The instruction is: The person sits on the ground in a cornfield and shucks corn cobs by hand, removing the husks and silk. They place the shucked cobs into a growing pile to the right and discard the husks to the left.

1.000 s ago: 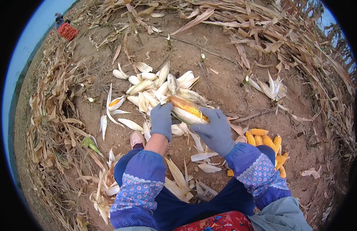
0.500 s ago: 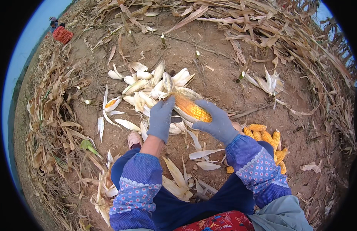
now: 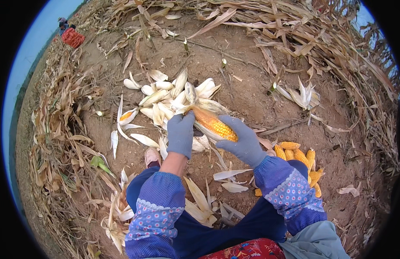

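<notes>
Both my hands wear grey gloves and hold one partly husked ear of corn (image 3: 220,129) above the ground. Its yellow kernels show on the upper side, with brownish silk toward the far-left end and pale husk along the lower edge. My left hand (image 3: 180,133) is closed on the husk at the silk end. My right hand (image 3: 243,141) is wrapped round the near-right end, its thumb and fingers on either side of the kernels. Just beyond lies a heap of unhusked corn ears (image 3: 165,96). By my right knee is a pile of bare yellow ears (image 3: 301,157).
Loose husks (image 3: 202,207) lie between my legs, and more husks (image 3: 118,216) lie to the left. Dry stalks (image 3: 295,30) border the bare soil at the far side and right. Cut stubble (image 3: 185,44) sticks up. Another person (image 3: 62,23) is far left beside red sacks (image 3: 73,38).
My left hand has shifted very slightly left with the husk, and a little more silk shows. My right hand keeps its hold. The whole view has moved slightly.
</notes>
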The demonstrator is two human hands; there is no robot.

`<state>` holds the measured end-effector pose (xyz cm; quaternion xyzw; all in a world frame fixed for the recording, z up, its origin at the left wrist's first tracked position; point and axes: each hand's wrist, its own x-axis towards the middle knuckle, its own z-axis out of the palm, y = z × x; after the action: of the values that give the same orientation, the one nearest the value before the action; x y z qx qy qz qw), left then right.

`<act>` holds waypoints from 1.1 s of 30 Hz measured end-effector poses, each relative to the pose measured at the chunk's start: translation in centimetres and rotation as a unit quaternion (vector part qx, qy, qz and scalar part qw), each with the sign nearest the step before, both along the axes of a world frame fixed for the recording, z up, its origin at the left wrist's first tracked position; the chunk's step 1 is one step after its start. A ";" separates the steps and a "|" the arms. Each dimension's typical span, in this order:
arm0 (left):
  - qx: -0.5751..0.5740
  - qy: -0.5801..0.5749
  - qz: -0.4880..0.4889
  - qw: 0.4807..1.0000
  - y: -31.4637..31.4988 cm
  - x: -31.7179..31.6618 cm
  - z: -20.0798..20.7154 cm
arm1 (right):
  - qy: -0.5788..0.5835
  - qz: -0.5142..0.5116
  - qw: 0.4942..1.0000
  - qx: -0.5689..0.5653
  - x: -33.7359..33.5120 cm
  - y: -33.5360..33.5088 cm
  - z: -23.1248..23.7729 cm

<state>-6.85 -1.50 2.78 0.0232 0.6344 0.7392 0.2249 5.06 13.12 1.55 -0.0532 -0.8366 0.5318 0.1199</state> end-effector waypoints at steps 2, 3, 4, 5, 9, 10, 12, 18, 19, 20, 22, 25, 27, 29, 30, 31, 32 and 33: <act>0.011 -0.016 0.028 0.999 0.2 -0.3 -1.2 | 0.022 -0.016 0.999 0.041 0.0 -0.5 0.1; 0.017 -0.023 0.043 0.999 0.3 -0.5 -1.6 | 0.033 -0.021 0.997 0.067 -0.1 -0.7 0.2; 0.030 -0.036 0.064 0.997 0.3 -0.5 -1.8 | 0.045 -0.028 0.994 0.093 -0.1 -0.8 0.3; 0.043 -0.052 0.082 0.994 0.6 -0.3 -1.8 | 0.055 -0.030 0.992 0.108 -0.1 -0.9 0.3; 0.098 -0.124 0.079 0.984 0.7 -0.1 -1.2 | 0.071 -0.029 0.986 0.148 -0.3 -0.6 0.5; 0.094 -0.130 0.060 0.985 0.7 0.0 -0.8 | 0.068 -0.026 0.986 0.153 -0.4 -0.4 0.5; 0.088 -0.143 0.023 0.986 0.6 0.3 0.8 | 0.051 -0.026 0.991 0.118 -0.4 0.4 0.6; 0.109 -0.131 0.020 0.985 0.7 -0.3 -0.9 | 0.078 -0.035 0.984 0.157 -0.1 -0.1 0.6; 0.108 -0.130 0.033 0.985 0.9 -0.2 -1.2 | 0.079 -0.047 0.982 0.165 -0.1 -0.4 0.5; 0.107 -0.127 0.046 0.985 1.0 -0.2 -1.3 | 0.080 -0.053 0.980 0.176 -0.1 -0.6 0.5; 0.120 -0.136 0.058 0.982 1.1 -0.1 -1.3 | 0.083 -0.067 0.974 0.197 -0.1 -0.8 0.6; 0.120 -0.147 0.080 0.979 1.2 0.0 -1.2 | 0.112 -0.069 0.971 0.201 -0.4 -0.8 0.3; 0.144 -0.163 0.101 0.971 1.3 0.0 -1.8 | 0.125 -0.063 0.969 0.202 -0.4 -0.6 0.0; 0.180 -0.197 0.091 0.960 1.3 -0.4 -2.3 | 0.133 -0.053 0.973 0.183 -0.5 -0.5 -0.3; 0.197 -0.212 0.087 0.953 1.1 -0.4 -2.5 | 0.134 -0.045 0.976 0.164 -0.7 -0.5 -0.4; 0.239 -0.233 0.088 0.939 1.1 -0.2 -3.0 | 0.135 -0.038 0.979 0.146 -0.7 -0.6 -0.7; 0.280 -0.252 0.086 0.922 1.5 0.0 -3.1 | 0.103 -0.039 0.990 0.091 -0.8 -0.7 -1.1; 0.321 -0.271 0.084 0.904 1.8 0.1 -3.2 | 0.070 -0.040 0.996 0.036 -1.0 -0.9 -1.8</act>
<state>-6.73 0.31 -0.42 -0.1603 0.2774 0.8965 0.3061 4.03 12.17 -0.24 -0.0448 -0.8418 0.4989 0.2013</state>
